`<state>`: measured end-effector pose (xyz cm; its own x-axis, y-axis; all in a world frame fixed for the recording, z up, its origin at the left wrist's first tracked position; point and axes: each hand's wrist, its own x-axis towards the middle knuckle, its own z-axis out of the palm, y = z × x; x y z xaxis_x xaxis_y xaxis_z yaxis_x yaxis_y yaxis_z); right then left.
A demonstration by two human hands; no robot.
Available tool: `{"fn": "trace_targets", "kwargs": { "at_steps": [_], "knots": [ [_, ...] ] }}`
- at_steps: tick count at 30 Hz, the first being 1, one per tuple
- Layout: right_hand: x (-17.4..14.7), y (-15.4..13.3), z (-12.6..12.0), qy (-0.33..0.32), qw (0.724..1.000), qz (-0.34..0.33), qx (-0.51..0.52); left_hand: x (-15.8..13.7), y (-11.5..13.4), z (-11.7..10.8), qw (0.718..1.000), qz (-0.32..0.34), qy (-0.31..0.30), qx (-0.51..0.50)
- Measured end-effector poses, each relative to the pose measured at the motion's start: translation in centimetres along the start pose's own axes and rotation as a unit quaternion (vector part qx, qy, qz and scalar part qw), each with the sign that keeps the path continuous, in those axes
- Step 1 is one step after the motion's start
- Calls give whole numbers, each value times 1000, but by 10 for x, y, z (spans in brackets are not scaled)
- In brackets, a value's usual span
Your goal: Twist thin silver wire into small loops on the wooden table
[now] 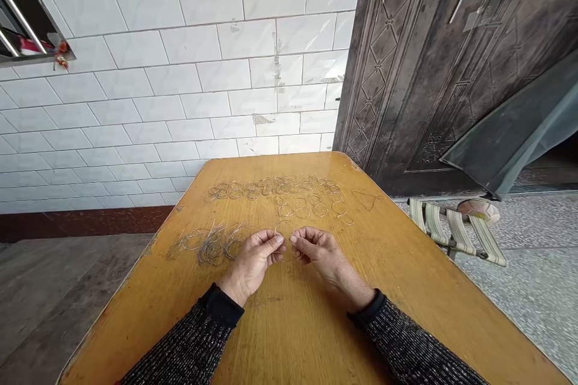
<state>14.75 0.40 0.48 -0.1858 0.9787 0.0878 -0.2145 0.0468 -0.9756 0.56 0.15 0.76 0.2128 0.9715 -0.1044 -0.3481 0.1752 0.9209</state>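
Observation:
Between my two hands is a thin wire loop point(285, 222), its round top showing just above my fingertips. My left hand point(258, 254) pinches the wire on its left side with thumb and forefinger. On the other side my right hand point(318, 251) pinches it the same way, a short gap away. Beside my left hand lies a tangled pile of thin wires point(212, 245). Beyond my hands, several wires bent into figure-eight shapes point(320, 207) lie apart from each other. Behind them runs a row of bunched wire loops point(262, 187).
The wooden table point(280, 337) narrows toward a white tiled wall point(194, 66). A bent triangular wire point(366, 200) lies at its right. Right of the table stand a dark carved door point(406, 72), a striped folding stool point(456, 231) and a ball point(479, 209).

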Motion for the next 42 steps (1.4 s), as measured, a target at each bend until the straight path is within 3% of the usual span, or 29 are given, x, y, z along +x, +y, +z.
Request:
{"fn": "trace_targets", "kwargs": {
  "at_steps": [13,24,32,42],
  "knots": [
    [2,8,-2,-30,995,-30,-92,-1,2,-2,999,-30,-23,-17],
    [-3,-2,-2,-44,998,15,-38,0,5,-4,994,-22,-97,-46],
    [-2,3,-1,-33,998,33,-45,4,-1,-10,997,-23,-73,-32],
    [2,5,-2,-7,997,-16,-76,2,3,-5,998,-31,-48,-13]
  ]
}}
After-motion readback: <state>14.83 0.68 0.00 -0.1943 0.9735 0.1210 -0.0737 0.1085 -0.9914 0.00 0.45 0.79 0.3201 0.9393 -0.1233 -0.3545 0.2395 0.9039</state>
